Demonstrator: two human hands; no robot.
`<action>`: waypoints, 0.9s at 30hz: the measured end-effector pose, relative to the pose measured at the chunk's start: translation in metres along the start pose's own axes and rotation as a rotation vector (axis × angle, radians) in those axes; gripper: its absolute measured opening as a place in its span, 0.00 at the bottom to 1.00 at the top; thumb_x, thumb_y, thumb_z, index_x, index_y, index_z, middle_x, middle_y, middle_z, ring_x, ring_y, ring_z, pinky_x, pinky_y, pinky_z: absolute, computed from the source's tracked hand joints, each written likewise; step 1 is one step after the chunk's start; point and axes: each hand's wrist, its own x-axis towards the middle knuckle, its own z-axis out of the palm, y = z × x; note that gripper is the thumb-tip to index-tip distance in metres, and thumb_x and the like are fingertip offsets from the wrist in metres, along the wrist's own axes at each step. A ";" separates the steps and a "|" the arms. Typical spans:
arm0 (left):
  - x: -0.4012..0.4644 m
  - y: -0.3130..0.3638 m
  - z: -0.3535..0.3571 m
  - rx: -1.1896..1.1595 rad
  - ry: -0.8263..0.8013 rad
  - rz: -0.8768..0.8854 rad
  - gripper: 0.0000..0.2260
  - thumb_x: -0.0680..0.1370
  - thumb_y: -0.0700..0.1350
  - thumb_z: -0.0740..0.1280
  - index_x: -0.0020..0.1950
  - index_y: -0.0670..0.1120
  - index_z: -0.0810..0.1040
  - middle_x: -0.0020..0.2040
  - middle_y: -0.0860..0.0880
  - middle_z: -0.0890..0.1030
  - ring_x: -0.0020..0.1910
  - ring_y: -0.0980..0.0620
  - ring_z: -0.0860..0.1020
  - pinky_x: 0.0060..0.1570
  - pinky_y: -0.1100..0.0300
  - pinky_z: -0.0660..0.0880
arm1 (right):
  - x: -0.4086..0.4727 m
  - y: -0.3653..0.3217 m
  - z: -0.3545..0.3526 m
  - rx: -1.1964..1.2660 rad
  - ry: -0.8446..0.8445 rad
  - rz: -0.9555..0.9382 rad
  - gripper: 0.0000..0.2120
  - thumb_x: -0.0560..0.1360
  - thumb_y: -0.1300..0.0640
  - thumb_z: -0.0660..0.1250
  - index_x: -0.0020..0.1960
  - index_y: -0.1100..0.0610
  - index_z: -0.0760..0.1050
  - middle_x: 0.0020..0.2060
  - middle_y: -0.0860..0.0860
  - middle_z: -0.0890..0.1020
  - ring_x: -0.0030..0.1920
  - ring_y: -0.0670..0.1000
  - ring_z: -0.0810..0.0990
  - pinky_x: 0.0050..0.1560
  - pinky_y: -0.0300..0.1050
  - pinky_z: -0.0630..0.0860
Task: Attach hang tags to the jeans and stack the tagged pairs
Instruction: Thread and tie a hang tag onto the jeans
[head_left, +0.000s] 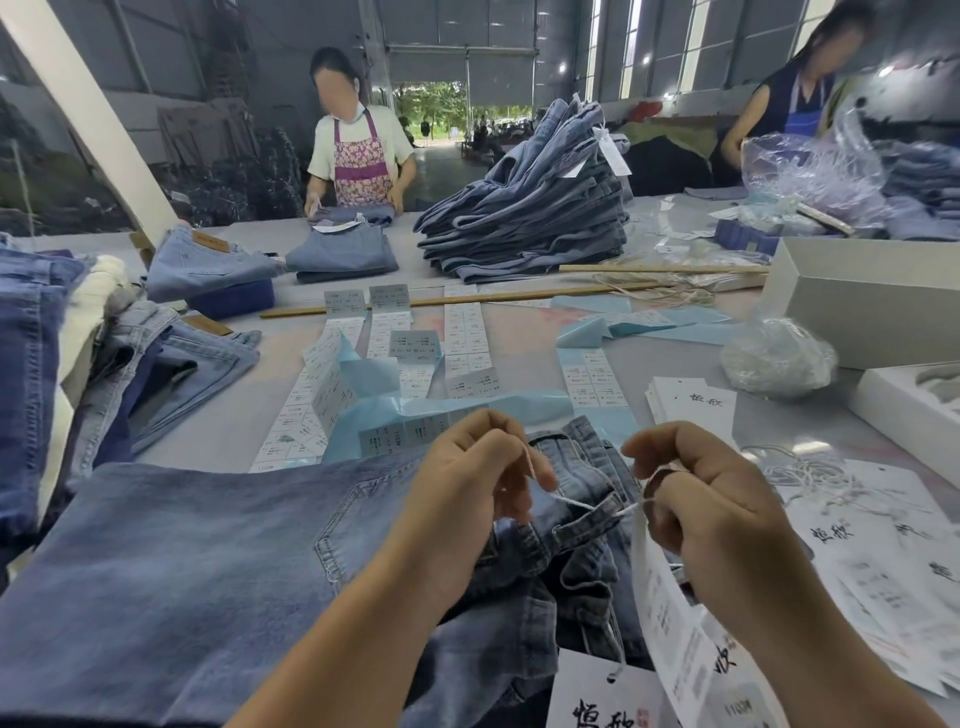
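Observation:
A pair of blue jeans (182, 561) lies flat in front of me, waistband to the right. My left hand (467, 467) pinches one end of a thin white string (576, 501) that runs through a belt loop (597, 514). My right hand (706, 499) holds the other end of the string together with a white hang tag (675, 639) that dangles below it. Another white hang tag (602, 696) rests on the jeans near the bottom edge. A tall stack of folded jeans (530, 218) stands at the table's far middle.
Strips of size stickers on blue backing (415, 374) cover the table's middle. Loose hang tags (883, 571) and strings lie at right, near white boxes (862, 296) and a plastic bag (774, 358). More jeans (31, 364) are piled at left. Two people work across the table.

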 end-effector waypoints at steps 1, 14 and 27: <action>0.000 0.001 0.003 0.051 0.008 0.007 0.03 0.69 0.39 0.60 0.38 0.44 0.72 0.31 0.45 0.79 0.26 0.52 0.69 0.27 0.63 0.70 | -0.001 -0.001 0.000 0.022 -0.003 0.008 0.22 0.72 0.76 0.55 0.43 0.52 0.78 0.27 0.48 0.74 0.24 0.44 0.66 0.23 0.34 0.61; -0.002 -0.001 0.027 0.497 -0.082 0.105 0.04 0.71 0.49 0.61 0.39 0.53 0.75 0.29 0.56 0.72 0.29 0.56 0.69 0.32 0.60 0.68 | 0.003 -0.001 -0.009 0.154 -0.198 0.013 0.18 0.72 0.78 0.59 0.37 0.60 0.79 0.31 0.59 0.81 0.33 0.54 0.81 0.37 0.44 0.79; 0.000 -0.009 0.021 0.475 -0.182 0.035 0.04 0.73 0.52 0.66 0.44 0.55 0.80 0.35 0.51 0.81 0.33 0.56 0.74 0.35 0.58 0.71 | 0.003 0.005 -0.016 0.390 -0.254 0.047 0.27 0.75 0.78 0.61 0.64 0.51 0.75 0.57 0.46 0.83 0.39 0.60 0.85 0.32 0.44 0.81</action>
